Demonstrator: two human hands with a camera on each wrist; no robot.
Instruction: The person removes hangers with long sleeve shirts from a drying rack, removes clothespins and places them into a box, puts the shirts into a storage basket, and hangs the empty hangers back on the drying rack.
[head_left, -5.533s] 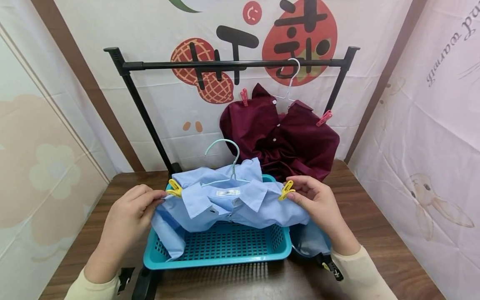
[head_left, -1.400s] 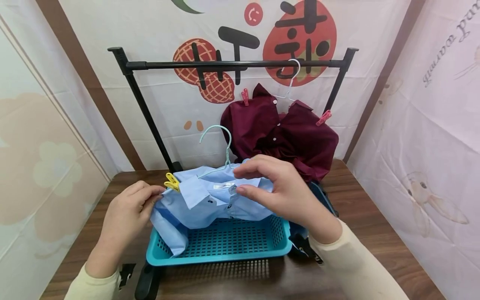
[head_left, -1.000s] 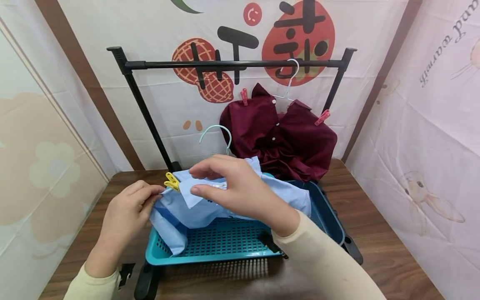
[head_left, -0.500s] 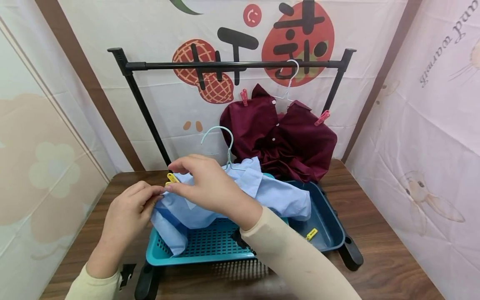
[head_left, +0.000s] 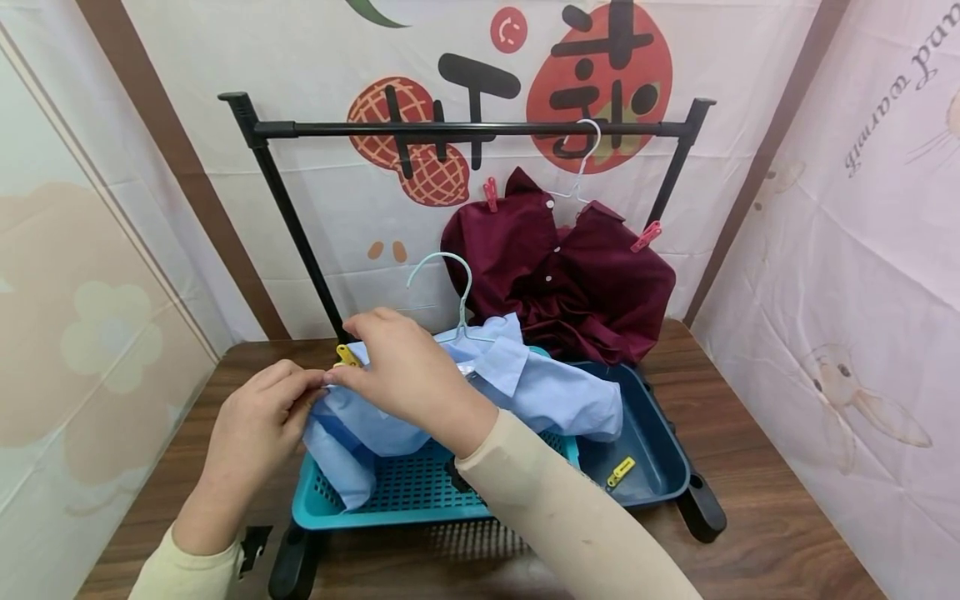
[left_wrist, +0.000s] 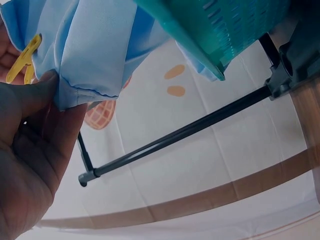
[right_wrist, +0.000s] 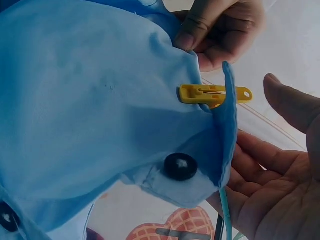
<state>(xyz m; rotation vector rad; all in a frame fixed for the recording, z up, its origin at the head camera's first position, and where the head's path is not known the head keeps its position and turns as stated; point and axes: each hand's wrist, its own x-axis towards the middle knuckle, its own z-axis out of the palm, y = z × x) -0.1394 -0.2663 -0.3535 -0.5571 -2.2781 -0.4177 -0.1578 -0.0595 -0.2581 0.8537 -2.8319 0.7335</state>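
From left to right: the left hand [head_left: 257, 435] pinches the edge of the pale blue shirt [head_left: 558, 402] between thumb and fingers, presumably to steady the cloth. Just beside this pinch, a yellow clothespin [head_left: 347, 356] bites the shirt near the collar, probably to fix it to the hanger. The right hand [head_left: 408, 377] is spread around the clothespin, thumb well apart from the fingers and not touching it; the gap suits a clip's width. The shirt lies across the teal basket [head_left: 390, 522], which supports it, one sleeve dipping inside; the mint hanger [head_left: 469, 282] stands hook upward from its collar. Behind, the maroon shirt [head_left: 558, 275] hangs from the black rack [head_left: 465, 129], a pink clothespin [head_left: 491, 194] at one shoulder likely preventing slippage. At right, the navy tray [head_left: 651, 446] holds a loose yellow clip [head_left: 621, 472] within reach on the worktop [head_left: 780, 483]
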